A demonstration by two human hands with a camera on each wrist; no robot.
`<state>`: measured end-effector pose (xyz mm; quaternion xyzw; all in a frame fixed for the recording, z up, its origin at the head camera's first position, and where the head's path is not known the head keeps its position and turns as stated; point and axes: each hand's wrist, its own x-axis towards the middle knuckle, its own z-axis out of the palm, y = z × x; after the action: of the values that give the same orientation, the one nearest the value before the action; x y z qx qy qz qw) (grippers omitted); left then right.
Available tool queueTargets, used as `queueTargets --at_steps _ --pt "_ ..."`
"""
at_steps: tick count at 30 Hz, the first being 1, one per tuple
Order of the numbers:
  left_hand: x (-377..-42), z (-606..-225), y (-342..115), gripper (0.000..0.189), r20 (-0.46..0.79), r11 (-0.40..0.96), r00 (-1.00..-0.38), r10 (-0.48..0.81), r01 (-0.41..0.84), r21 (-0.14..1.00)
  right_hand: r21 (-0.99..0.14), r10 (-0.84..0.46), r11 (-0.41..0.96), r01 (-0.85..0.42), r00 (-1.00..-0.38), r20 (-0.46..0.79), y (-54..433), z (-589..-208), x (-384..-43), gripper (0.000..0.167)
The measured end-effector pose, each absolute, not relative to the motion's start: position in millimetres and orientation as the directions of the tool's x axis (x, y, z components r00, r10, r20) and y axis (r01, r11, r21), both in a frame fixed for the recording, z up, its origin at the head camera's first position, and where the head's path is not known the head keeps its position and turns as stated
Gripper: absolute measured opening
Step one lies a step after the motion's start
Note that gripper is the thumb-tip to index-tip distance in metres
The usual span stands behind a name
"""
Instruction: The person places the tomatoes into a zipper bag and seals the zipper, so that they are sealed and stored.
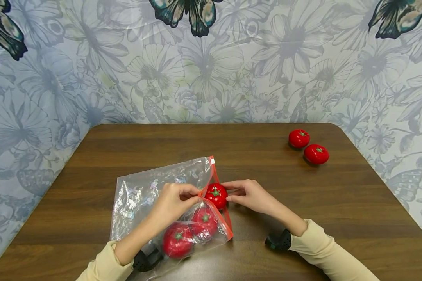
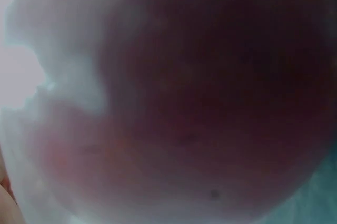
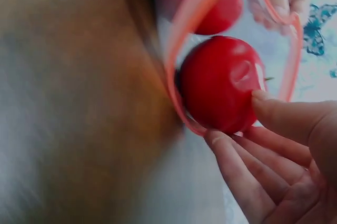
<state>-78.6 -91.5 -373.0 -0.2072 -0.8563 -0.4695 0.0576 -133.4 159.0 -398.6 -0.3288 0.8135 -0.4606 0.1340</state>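
A clear zip bag (image 1: 133, 203) with a red-orange rim (image 3: 172, 61) lies on the table, its mouth spread open toward the right. My left hand (image 1: 172, 205) pinches the rim between thumb and fingers. At the mouth, my right hand (image 1: 254, 196) holds a red tomato (image 1: 215, 197) with its fingertips; the right wrist view shows this tomato (image 3: 218, 84) within the rim's loop. Two more tomatoes, one (image 1: 178, 240) lower and one (image 1: 204, 223) nearer the mouth, lie inside the bag. A blurred red shape (image 2: 210, 103) behind plastic fills most of the left wrist view.
Two loose tomatoes, one (image 1: 299, 138) behind and one (image 1: 316, 154) in front, sit at the back right of the brown wooden table (image 1: 154, 142). Behind it hangs a flower-patterned backdrop (image 1: 228, 78) with butterflies.
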Motion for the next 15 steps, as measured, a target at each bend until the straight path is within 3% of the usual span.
queueTargets --at_steps 9,15 --pt "-79.6 -373.9 -91.0 0.01 0.315 0.474 -0.896 0.312 0.435 0.766 -0.879 -0.582 0.294 -0.376 -0.8 0.147 144.1 -412.6 -125.6 0.041" --pt "-79.9 -374.2 -91.0 0.01 0.316 0.474 -0.896 0.312 0.435 0.766 -0.888 -0.626 0.27 -0.372 -0.768 0.131 140.7 -414.7 -121.8 0.037"
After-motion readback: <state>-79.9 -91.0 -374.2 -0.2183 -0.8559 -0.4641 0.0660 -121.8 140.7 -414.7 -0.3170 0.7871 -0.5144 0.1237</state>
